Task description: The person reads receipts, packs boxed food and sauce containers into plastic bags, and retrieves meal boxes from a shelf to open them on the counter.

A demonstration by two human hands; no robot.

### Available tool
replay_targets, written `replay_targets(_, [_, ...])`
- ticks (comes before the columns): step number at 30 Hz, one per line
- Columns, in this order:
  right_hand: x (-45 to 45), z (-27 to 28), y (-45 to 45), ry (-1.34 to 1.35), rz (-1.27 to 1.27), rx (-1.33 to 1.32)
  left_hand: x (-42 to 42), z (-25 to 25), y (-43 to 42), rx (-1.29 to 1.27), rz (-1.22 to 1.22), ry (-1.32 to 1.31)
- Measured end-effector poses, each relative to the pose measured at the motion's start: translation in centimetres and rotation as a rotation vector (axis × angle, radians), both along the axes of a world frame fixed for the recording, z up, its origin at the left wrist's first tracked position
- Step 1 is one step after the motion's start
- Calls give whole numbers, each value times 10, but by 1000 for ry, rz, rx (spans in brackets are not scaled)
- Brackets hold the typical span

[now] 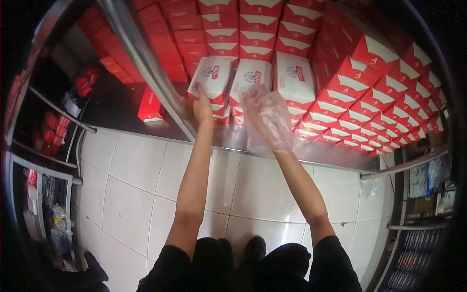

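Note:
My left hand (202, 108) is at the front left corner of a white-topped red box (212, 74), its fingers stretched along the box's side and apparently touching it. Loose clear plastic (273, 119), a glove or a bag, covers my right hand (257, 104) down to the wrist. That hand is in front of a second white-topped box (254, 72) and hides part of its lid. Through the plastic the fingers are blurred, so their grip is unclear. On the right lies a third white-topped box (293, 78). All three carry dark round print and a red label.
Tall stacks of red boxes (362, 87) fill the shelf's back and right. A metal pole (146, 63) slants upward beside my left hand. One red box (151, 104) lies left of it on the dark shelf (109, 109). White floor tiles (262, 190) extend below.

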State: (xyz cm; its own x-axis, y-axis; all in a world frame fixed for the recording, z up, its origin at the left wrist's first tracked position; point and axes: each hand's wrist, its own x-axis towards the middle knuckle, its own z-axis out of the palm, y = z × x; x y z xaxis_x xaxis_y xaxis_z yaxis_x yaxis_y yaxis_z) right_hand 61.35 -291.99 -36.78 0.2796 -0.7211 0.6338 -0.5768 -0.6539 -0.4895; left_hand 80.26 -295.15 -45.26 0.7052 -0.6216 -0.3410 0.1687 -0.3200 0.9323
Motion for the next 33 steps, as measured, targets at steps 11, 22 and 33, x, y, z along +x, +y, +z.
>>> replay_targets(11, [24,-36,-22,219,-61,12,-18,6,-22,-366,126,-190])
replay_targets(22, [45,-59,-68,473,-261,185,-69,54,128,-774,-5,-1271])
replay_targets(33, [78,-5,-75,608,-161,693,-93,165,310,-207,39,-613])
